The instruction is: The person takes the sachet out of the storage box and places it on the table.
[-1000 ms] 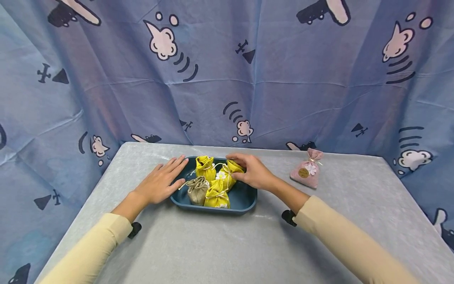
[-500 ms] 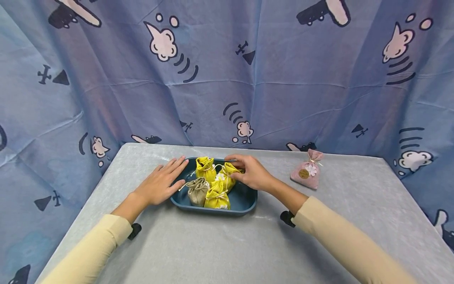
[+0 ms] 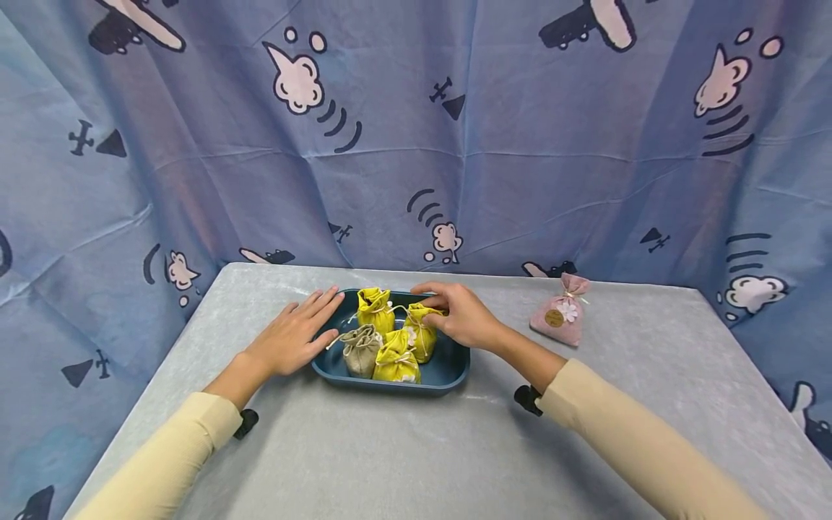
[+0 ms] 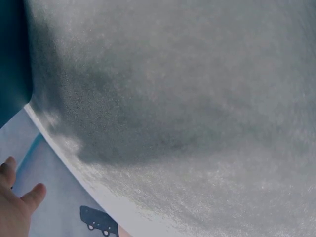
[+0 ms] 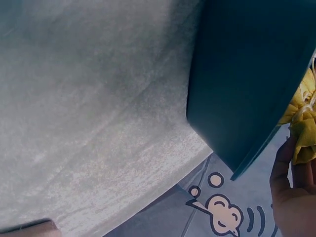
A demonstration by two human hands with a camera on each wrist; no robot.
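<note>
A grey table [image 3: 403, 448] is covered with soft cloth. A blue tray [image 3: 448, 370] and a pink bag [image 3: 560, 318] are set on it.

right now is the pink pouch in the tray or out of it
Out. The pink pouch lies on the grey table, apart from the blue tray, beyond the right hand.

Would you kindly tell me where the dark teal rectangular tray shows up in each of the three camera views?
Head: dark teal rectangular tray sits centre on the table, between both hands.
Left wrist: only a dark corner at the upper left edge.
Right wrist: its outer wall fills the upper right.
Shared landmark: the grey velvety tablecloth beneath it.
</note>
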